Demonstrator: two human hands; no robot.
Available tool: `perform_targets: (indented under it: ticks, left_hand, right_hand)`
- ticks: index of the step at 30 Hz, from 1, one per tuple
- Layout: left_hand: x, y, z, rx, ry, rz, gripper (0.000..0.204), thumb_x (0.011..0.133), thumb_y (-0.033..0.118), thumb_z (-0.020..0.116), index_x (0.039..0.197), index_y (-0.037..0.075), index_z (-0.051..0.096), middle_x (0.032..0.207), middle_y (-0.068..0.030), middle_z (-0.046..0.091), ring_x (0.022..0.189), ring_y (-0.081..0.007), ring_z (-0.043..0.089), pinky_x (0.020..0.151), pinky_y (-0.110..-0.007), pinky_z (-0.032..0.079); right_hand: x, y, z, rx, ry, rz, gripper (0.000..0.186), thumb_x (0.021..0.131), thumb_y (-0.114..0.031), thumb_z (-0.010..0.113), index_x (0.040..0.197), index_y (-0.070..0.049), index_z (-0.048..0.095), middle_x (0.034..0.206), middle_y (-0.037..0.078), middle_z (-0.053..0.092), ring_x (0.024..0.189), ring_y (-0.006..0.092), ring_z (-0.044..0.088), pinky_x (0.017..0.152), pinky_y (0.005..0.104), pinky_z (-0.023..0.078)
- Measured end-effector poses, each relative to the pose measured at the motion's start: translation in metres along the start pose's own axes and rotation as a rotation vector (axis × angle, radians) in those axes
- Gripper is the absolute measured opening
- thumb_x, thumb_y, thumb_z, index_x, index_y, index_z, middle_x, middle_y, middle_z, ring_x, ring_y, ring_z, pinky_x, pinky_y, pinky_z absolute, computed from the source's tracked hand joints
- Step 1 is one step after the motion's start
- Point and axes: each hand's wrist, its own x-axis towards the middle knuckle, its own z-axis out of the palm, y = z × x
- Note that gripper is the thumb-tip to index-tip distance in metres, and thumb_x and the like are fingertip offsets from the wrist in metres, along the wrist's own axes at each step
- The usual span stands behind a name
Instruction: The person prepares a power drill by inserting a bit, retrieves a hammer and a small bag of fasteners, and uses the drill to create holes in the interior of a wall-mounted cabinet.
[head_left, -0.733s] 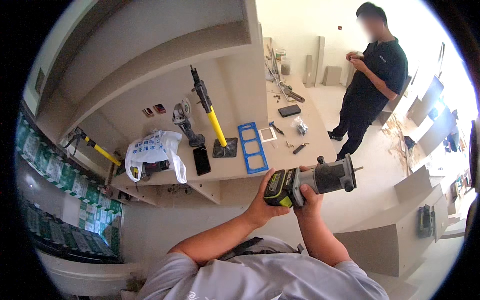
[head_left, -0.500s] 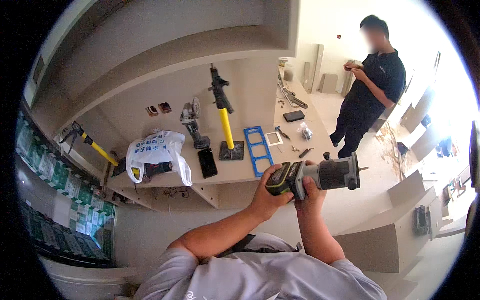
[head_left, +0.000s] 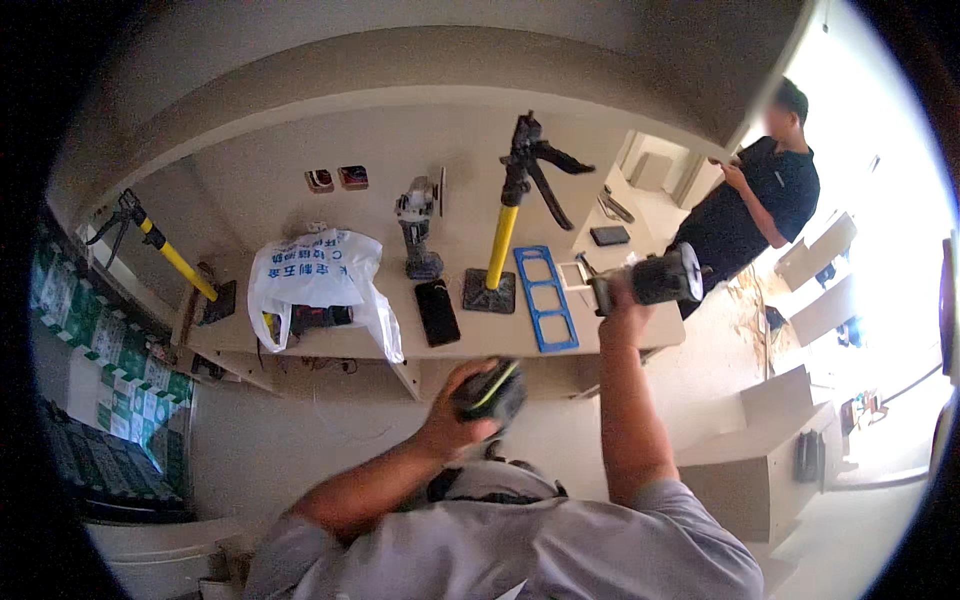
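My left hand [head_left: 455, 425] grips a black and green battery pack [head_left: 492, 390] below the counter's front edge. My right hand [head_left: 626, 310] is closed on a grey and black router tool [head_left: 664, 280], held apart from the battery over the counter's right part. Near it on the counter [head_left: 620, 338] lie a blue slotted template [head_left: 550, 330] and a white square frame [head_left: 573, 279]. A black phone [head_left: 438, 313] lies left of a yellow support pole [head_left: 500, 245] on a square base. An angle grinder [head_left: 418, 225] stands behind the phone.
A white plastic bag [head_left: 310, 270] over tools and a second yellow pole [head_left: 175, 260] are at left. An overhead cabinet [head_left: 420, 80] spans the top. A person [head_left: 760, 190] in black stands at right, beside loose panels [head_left: 810, 260]. A cabinet piece [head_left: 730, 485] sits lower right.
The battery has come off the router. My left hand moved down-left with it, and my right hand rose with the router. The view has shifted, so the overhead cabinet now covers more of the top.
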Motion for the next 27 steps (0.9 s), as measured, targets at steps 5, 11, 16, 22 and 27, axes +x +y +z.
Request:
perform_targets:
  ticks: [5, 11, 16, 22, 27]
  left_hand:
    - [-0.116, -0.017, -0.144, 0.144, 0.71, -0.209, 0.079, 0.066, 0.013, 0.083, 0.136, 0.012, 0.047, 0.125, -0.007, 0.056, 0.115, -0.0248, 0.057, 0.099, -0.043, 0.049]
    - [-0.38, -0.078, -0.258, -0.574, 0.794, 0.016, 0.021, 0.091, 0.02, 0.068, 0.11, 0.012, 0.062, 0.101, -0.0058, 0.067, 0.09, -0.021, 0.062, 0.084, -0.039, 0.053]
    - [-0.467, -0.122, -0.17, -0.264, 1.479, -0.138, 0.015, 0.099, 0.026, 0.058, 0.094, 0.014, 0.066, 0.086, -0.0043, 0.068, 0.08, -0.0202, 0.062, 0.076, -0.038, 0.053]
    - [-0.472, -0.156, -0.051, -0.34, 1.646, -0.191, 0.015, 0.098, 0.026, 0.058, 0.093, 0.014, 0.065, 0.086, -0.0043, 0.067, 0.08, -0.0205, 0.062, 0.074, -0.039, 0.053]
    - [-0.454, -0.19, 0.006, -0.42, 1.703, -0.154, 0.015, 0.098, 0.026, 0.058, 0.093, 0.014, 0.065, 0.086, -0.0044, 0.066, 0.079, -0.0208, 0.062, 0.073, -0.039, 0.053]
  right_hand:
    - [0.029, 0.057, -0.037, -0.18, -0.049, 0.11, 0.045, 0.076, -0.002, 0.077, 0.117, -0.006, 0.058, 0.106, 0.005, 0.063, 0.095, 0.0197, 0.064, 0.084, 0.035, 0.055]
    - [0.028, 0.161, 0.02, -0.191, -0.366, 0.256, 0.076, 0.067, 0.006, 0.084, 0.13, -0.009, 0.044, 0.113, 0.009, 0.063, 0.097, 0.0242, 0.065, 0.082, 0.0404, 0.057]
    - [0.075, 0.22, 0.037, -0.17, -0.583, 0.197, 0.047, 0.07, -0.002, 0.083, 0.113, -0.003, 0.062, 0.102, 0.008, 0.066, 0.088, 0.0228, 0.065, 0.078, 0.0385, 0.057]
    - [0.116, 0.258, 0.038, -0.516, -0.935, 0.151, 0.058, 0.067, 0.002, 0.084, 0.121, -0.004, 0.062, 0.115, 0.01, 0.068, 0.101, 0.0242, 0.066, 0.088, 0.0405, 0.056]
    - [0.108, 0.219, 0.084, -0.298, -1.075, 0.382, 0.064, 0.065, 0.007, 0.084, 0.123, -0.006, 0.061, 0.114, 0.007, 0.069, 0.107, 0.0247, 0.067, 0.097, 0.0427, 0.055]
